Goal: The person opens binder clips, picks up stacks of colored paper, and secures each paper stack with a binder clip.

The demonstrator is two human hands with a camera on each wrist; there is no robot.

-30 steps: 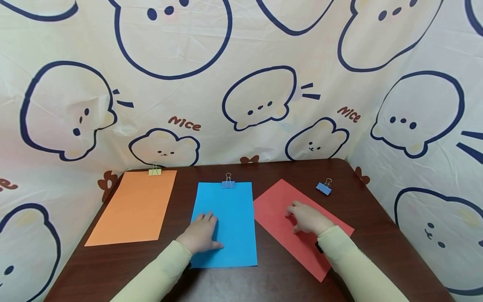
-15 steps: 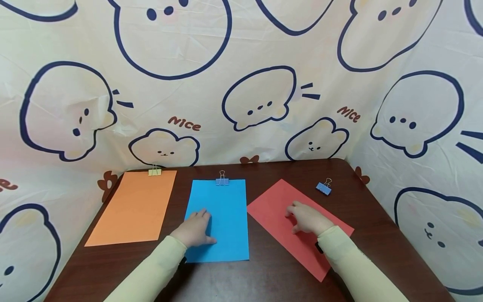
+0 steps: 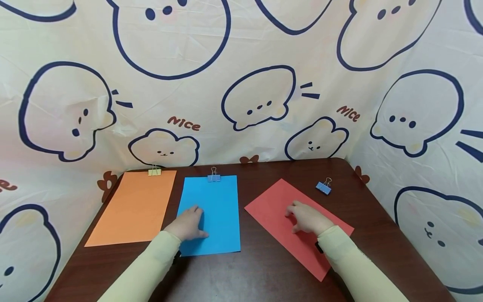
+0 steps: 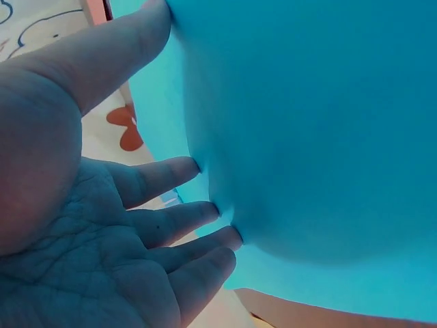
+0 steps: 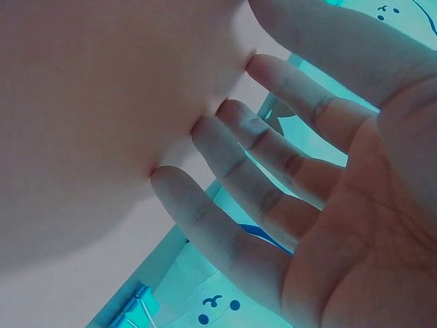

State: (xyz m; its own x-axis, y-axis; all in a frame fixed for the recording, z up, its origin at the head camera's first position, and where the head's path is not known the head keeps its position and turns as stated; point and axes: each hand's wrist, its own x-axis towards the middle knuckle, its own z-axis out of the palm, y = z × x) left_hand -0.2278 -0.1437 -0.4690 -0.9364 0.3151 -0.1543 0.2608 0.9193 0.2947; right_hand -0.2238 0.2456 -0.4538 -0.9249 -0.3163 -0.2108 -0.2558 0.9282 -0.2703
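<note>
My left hand [image 3: 186, 224] rests its spread fingertips on a blue sheet of paper [image 3: 222, 218], whose top edge carries a blue binder clip [image 3: 214, 178]. In the left wrist view the fingers [image 4: 160, 181] reach out nearly straight and touch the blue surface. On the right, a red sheet of paper [image 3: 271, 205] lies turned at an angle under my right hand [image 3: 307, 218]. The right wrist view shows its fingertips pressing on that sheet, the fingers [image 5: 273, 198] spread and holding nothing. Right of the red sheet, a second blue binder clip [image 3: 323, 188] lies loose on the table.
An orange sheet of paper [image 3: 132, 209] lies at the left with a yellow binder clip [image 3: 154, 172] on its top edge, close beside the blue sheet. The dark wooden table [image 3: 211, 279] meets a cartoon-printed cloth [image 3: 256, 138] at its back and sides.
My left hand has slid the blue sheet and its clip left and slightly away, opening a gap to the red sheet. The red sheet's left corner has shifted slightly; the right hand stays put.
</note>
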